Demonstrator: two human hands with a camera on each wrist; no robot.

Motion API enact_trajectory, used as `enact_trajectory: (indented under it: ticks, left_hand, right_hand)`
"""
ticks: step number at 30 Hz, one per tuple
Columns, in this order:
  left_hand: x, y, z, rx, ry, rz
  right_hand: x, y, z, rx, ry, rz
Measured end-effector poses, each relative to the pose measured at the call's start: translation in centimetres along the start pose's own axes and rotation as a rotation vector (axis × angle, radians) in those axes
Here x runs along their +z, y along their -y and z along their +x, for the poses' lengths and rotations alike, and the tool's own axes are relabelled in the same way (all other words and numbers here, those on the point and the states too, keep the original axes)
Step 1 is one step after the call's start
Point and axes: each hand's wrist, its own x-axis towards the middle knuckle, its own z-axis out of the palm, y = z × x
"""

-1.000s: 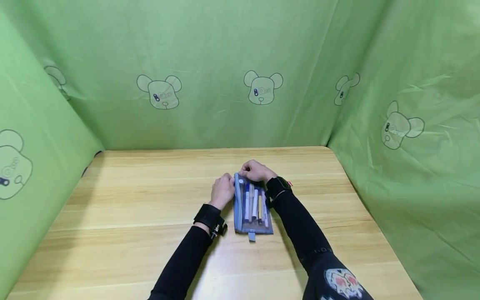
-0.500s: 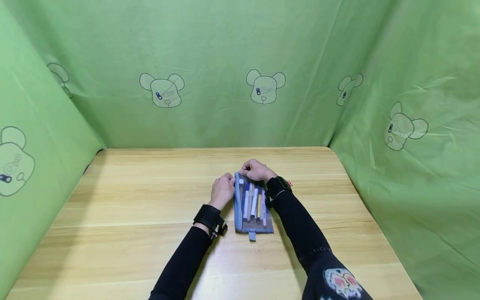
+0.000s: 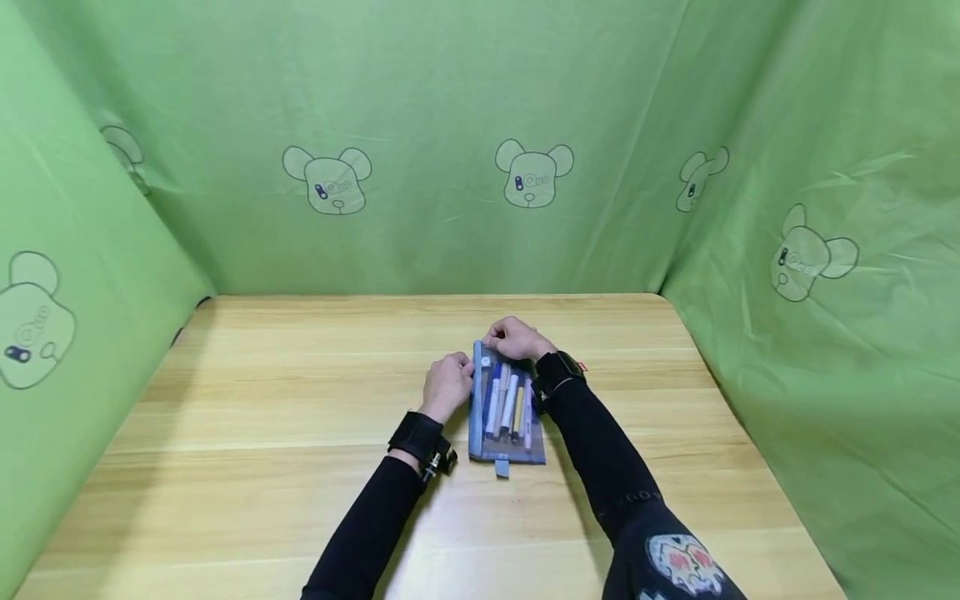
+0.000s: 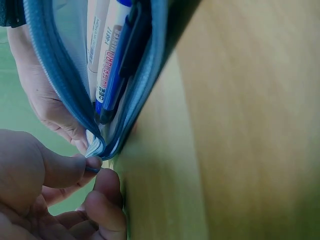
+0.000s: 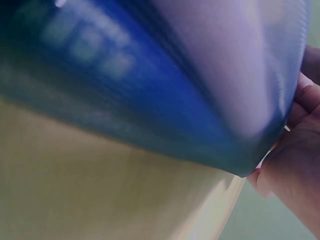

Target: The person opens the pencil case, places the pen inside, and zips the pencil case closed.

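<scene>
A blue mesh pencil case (image 3: 504,412) lies on the wooden table (image 3: 262,392), with several pens (image 3: 508,402) showing through its clear side. My left hand (image 3: 448,385) pinches the far left corner of the case; in the left wrist view the thumb and fingertips (image 4: 90,165) nip the blue zipper edge (image 4: 55,75). My right hand (image 3: 514,338) curls over the far end of the case and grips it. The right wrist view is filled by the blurred blue case (image 5: 150,90), with fingers (image 5: 295,165) at its edge.
Green cloth with bear prints (image 3: 528,175) walls the table at the back and both sides. Bare wood lies to the left, right and front of the case. Both forearms wear black sleeves and wrist straps (image 3: 416,437).
Both hands and the case's far end shifted slightly; the pens inside lie a little differently. The grips stay the same.
</scene>
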Motion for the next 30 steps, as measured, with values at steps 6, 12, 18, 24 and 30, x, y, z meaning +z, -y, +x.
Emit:
enact_trajectory:
  ticks: [6,12,18,24,30]
  left_hand:
    - [-0.2,-0.2,-0.6,0.008,-0.001,0.000]
    - [-0.1,-0.3,-1.1,-0.001,0.000,-0.002]
    - [-0.1,-0.4,-1.5,-0.037,0.006,0.004]
    - [-0.3,-0.7,-2.2,-0.041,0.009,-0.002]
    - [-0.5,-0.9,-3.0,-0.031,0.000,0.010]
  right_hand:
    - [0.0,-0.1,0.0,-0.008,-0.001,0.006]
    - [-0.3,0.2,-0.4,-0.044,0.001,0.014]
    - [-0.2,0.2,-0.3,-0.012,0.001,0.012]
    - [-0.4,0.2,-0.3,0.001,-0.012,-0.006]
    - [-0.5,0.2,-0.2,0.006,-0.005,0.002]
